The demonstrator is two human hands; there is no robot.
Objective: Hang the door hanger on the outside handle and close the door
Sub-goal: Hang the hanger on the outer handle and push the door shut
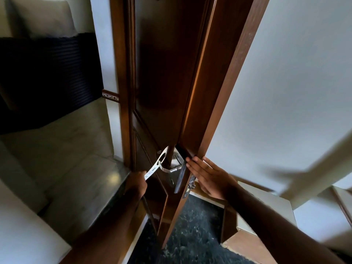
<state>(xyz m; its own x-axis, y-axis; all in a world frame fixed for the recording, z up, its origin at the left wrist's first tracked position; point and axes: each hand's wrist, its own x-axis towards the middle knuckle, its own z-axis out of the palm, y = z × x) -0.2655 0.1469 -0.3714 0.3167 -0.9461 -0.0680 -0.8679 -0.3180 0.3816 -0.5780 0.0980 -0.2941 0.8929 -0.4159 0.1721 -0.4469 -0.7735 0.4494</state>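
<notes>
At the lower left of the frame, a forearm is seen rising toward the middle, and the left hand (140, 181) is closed on the lower end of the door hanger (155, 165), a pale strip pinched at its tail; the exact finger placement is hidden in shadow. From that hand the hanger's long axis runs up and to the right, and its looped upper end is seen at the outside handle (170, 169), the silver lever on the dark door (163, 77); whether the loop is fully seated over the lever cannot be told. Further right, the door's edge (192, 119) is met by the right hand (208, 177), which is spread flat, fingers extended, with the fingertips touching the edge just above the latch plate. The left hand is judged the nearer to the hanger, so the loop would be settled by it, while the door is steadied by the right. At the far right, a pale wall (285, 82) is seen.
</notes>
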